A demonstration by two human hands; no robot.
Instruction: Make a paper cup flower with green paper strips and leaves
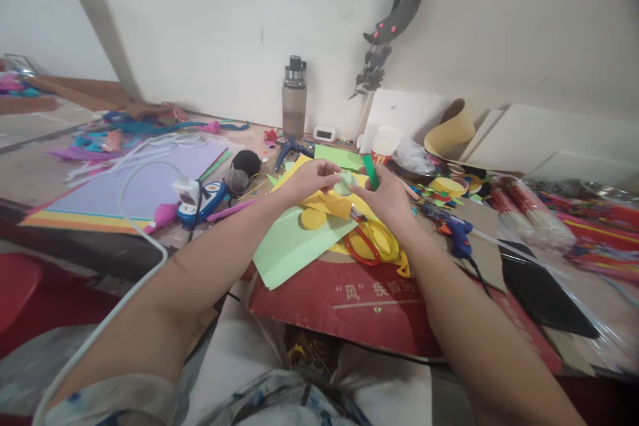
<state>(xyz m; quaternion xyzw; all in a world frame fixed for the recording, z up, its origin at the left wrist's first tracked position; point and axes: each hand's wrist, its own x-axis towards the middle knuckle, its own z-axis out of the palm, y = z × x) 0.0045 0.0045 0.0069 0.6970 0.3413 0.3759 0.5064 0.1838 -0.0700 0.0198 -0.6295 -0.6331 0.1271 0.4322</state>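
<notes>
Between thumb and fingers, my left hand (319,178) pinches a small round light green paper piece (345,183). My right hand (389,196) is closed around a dark green strip-like piece (370,172), whose exact kind I cannot make out. Its thumb reaches the right edge of the light green piece. Below both hands lie yellow paper (329,203), a yellow paper disc (313,218) and a light green sheet (299,249). Scissors with a red handle (363,246) rest beside yellow scraps (382,239), under my right wrist.
A red board (319,306) lies under the papers. To the right are a blue glue gun (456,233) and a black flat item (544,286). At the back stand a bottle (294,103) and a paper cup (384,143). A power strip (202,203) with a white cable sits left.
</notes>
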